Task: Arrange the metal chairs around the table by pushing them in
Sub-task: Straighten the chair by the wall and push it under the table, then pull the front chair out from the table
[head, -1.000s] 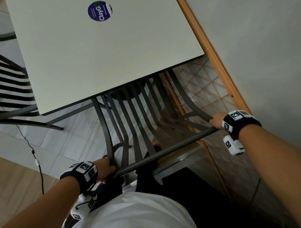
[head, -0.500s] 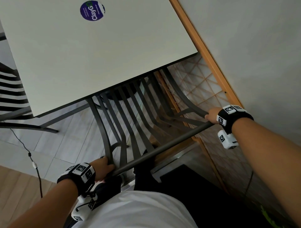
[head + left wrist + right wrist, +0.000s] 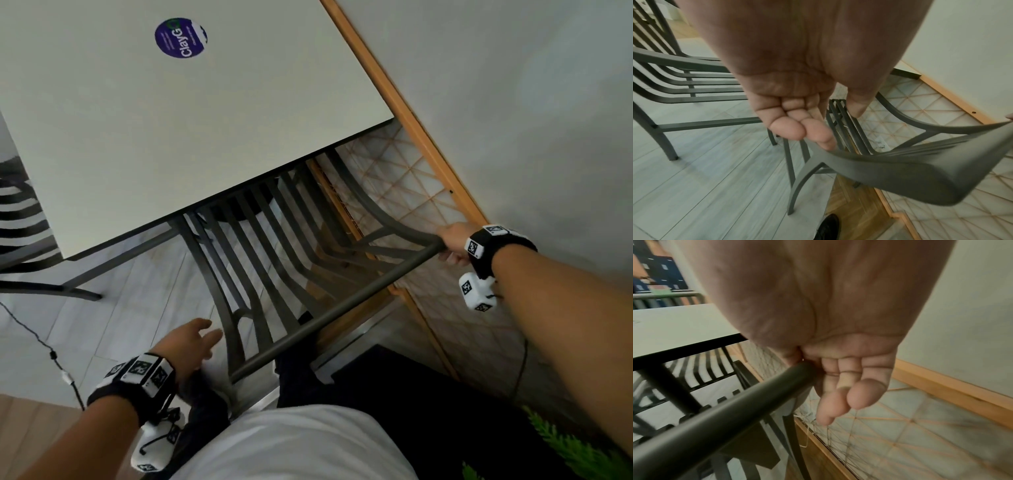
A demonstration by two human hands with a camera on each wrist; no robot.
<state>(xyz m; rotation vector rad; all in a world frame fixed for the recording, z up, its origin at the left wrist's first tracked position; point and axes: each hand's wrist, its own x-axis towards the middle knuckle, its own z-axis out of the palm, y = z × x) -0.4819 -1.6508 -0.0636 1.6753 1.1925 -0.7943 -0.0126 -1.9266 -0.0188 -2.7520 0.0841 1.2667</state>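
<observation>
A dark metal slatted chair stands with its seat tucked under the white table; only its back and top rail stick out. My left hand hovers just left of the rail's left end, fingers loose and holding nothing; in the left wrist view the left hand hangs above the chair's back corner. My right hand is at the rail's right end. In the right wrist view the right hand has the rail end against the web by the thumb, with its fingers hanging loosely straight.
A second metal chair stands at the table's left side. A wall with a wooden baseboard runs close along the right. A thin cable lies on the floor at left, a green plant at bottom right.
The chair has slid further under the table. My left hand has let go of the rail's left end and drawn back with fingers spread; the right hand stays at the right end.
</observation>
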